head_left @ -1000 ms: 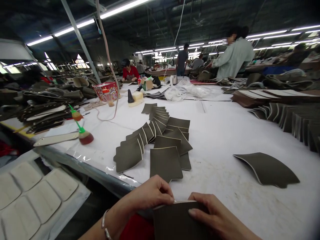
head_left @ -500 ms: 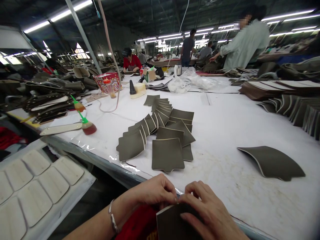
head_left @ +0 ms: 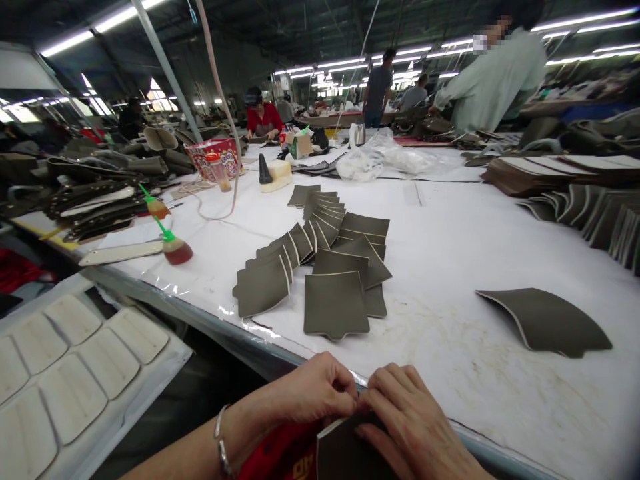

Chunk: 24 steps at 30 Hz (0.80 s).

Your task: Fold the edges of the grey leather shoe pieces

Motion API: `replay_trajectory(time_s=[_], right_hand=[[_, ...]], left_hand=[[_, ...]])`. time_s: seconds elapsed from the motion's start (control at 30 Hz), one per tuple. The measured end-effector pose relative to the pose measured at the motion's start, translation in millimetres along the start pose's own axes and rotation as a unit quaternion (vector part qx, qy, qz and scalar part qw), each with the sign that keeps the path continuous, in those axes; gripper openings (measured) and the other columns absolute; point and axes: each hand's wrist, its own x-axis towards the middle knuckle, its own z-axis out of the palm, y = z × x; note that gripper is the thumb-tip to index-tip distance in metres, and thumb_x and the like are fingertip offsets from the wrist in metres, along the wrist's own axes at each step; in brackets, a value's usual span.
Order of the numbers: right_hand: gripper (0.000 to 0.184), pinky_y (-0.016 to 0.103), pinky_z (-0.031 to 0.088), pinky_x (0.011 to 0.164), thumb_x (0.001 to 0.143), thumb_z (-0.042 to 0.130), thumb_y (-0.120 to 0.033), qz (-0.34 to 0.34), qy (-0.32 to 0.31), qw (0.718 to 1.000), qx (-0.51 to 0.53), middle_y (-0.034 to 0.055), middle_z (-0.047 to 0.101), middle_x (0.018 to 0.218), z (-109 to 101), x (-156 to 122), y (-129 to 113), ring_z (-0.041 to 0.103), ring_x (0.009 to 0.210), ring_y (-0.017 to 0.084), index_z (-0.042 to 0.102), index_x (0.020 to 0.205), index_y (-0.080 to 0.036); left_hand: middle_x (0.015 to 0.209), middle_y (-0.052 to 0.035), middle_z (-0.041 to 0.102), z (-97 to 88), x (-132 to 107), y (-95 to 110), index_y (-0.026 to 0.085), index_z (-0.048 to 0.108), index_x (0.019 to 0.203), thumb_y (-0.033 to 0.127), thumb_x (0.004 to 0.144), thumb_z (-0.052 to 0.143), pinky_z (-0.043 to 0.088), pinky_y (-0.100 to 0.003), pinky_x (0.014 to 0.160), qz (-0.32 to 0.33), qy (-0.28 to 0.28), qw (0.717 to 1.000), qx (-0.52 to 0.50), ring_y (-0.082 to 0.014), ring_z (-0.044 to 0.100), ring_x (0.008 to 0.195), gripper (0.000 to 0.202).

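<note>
Your two hands meet just on your side of the near edge of the table (head_left: pixel 440 347), fingertips beside each other. Your left forearm (head_left: pixel 200 450) slants inward, its wrist (head_left: pixel 237 423) nearly straight; your left hand (head_left: pixel 317 393) curls its fingers, thumb and index pinched together. Your right hand (head_left: pixel 410 413) arches at the knuckles, back upward, fingers bent, thumb (head_left: pixel 373 437) extended below them.

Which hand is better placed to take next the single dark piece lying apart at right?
The right hand, probably: it is nearer that dark piece. The left hand is farther away. The right would first need to release the held panel.
</note>
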Motion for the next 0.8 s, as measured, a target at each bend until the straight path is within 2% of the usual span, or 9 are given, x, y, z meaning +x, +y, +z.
replay_trajectory(time_s=[0.1, 0.3, 0.4, 0.53, 0.63, 0.7, 0.8], right_hand=[[0.032, 0.035, 0.028, 0.066, 0.067, 0.082, -0.009, -0.014, -0.01, 1.0, -0.003, -0.0011, 0.057, 0.081, 0.0, 1.9, 1.0, 0.047, 0.075, 0.02, 0.055, 0.079, -0.021], [0.024, 0.034, 0.036, 0.072, 0.078, 0.077, -0.011, 0.018, -0.05, 0.998, 0.029, 0.001, 0.063, 0.094, -14.4, 8.3, 3.6, 0.051, 0.085, 0.022, 0.06, 0.09, -0.023], [0.018, 0.035, 0.038, 0.072, 0.081, 0.073, -0.01, 0.007, -0.061, 0.998, 0.031, 0.0017, 0.063, 0.092, -16.3, 9.4, 5.9, 0.052, 0.084, 0.022, 0.06, 0.087, -0.022], [0.016, 0.035, 0.041, 0.075, 0.083, 0.069, -0.011, 0.016, -0.09, 0.995, 0.048, 0.0019, 0.063, 0.093, -27.1, 14.8, -4.5, 0.053, 0.087, 0.022, 0.058, 0.084, -0.022], [0.015, 0.034, 0.045, 0.076, 0.089, 0.066, -0.02, -0.03, -0.118, 0.989, 0.083, 0.0016, 0.062, 0.09, -53.7, 25.5, -21.3, 0.055, 0.089, 0.022, 0.055, 0.079, -0.023], [0.016, 0.033, 0.047, 0.076, 0.094, 0.061, -0.026, -0.049, -0.127, 0.983, 0.12, 0.0017, 0.062, 0.089, -74.4, 32.9, -30.5, 0.057, 0.088, 0.021, 0.056, 0.079, -0.025], [0.015, 0.032, 0.051, 0.074, 0.097, 0.054, -0.026, 0.012, -0.12, 0.981, 0.154, 0.0039, 0.061, 0.096, -87.8, 35.3, -34.8, 0.06, 0.088, 0.021, 0.057, 0.081, -0.026]], left_hand=[[0.052, 0.0065, 0.039, 1.7, -0.4, -0.1, 0.016, 0.053, 0.058, 0.021, 0.063, 0.056, 0.021, -0.025, 0.049, 0.012, 0.004, 0.999, 0.035, -0.0087, 0.032, 0.053, 0.008], [0.056, 0.0064, 0.034, -3.1, -2.6, 4.2, 0.016, 0.051, 0.057, 0.024, 0.068, 0.054, 0.022, -0.024, 0.05, 0.029, 0.002, 0.995, 0.095, -0.0089, 0.03, 0.057, 0.014], [0.055, 0.0068, 0.036, -1.3, -2.8, 8.2, 0.016, 0.053, 0.059, 0.02, 0.067, 0.053, 0.023, -0.023, 0.049, 0.038, 0.023, 0.989, 0.144, -0.0089, 0.033, 0.056, 0.009], [0.049, 0.0072, 0.035, -5.5, -2.3, 26.6, 0.016, 0.052, 0.056, 0.012, 0.067, 0.053, 0.02, -0.024, 0.049, 0.058, 0.069, 0.967, 0.24, -0.0086, 0.034, 0.052, 0.012], [0.049, 0.007, 0.036, -20.0, -4.3, 50.2, 0.016, 0.052, 0.056, 0.007, 0.068, 0.052, 0.02, -0.024, 0.049, 0.071, 0.084, 0.952, 0.285, -0.0082, 0.033, 0.051, 0.015], [0.05, 0.007, 0.04, -29.8, -7.0, 62.9, 0.016, 0.056, 0.059, 0.008, 0.07, 0.053, 0.022, -0.022, 0.05, 0.08, 0.06, 0.951, 0.292, -0.0077, 0.035, 0.051, 0.014], [0.055, 0.0065, 0.046, -34.4, -10.0, 61.8, 0.015, 0.062, 0.068, 0.014, 0.075, 0.055, 0.027, -0.02, 0.051, 0.093, -0.03, 0.964, 0.247, -0.0076, 0.039, 0.054, 0.01]])
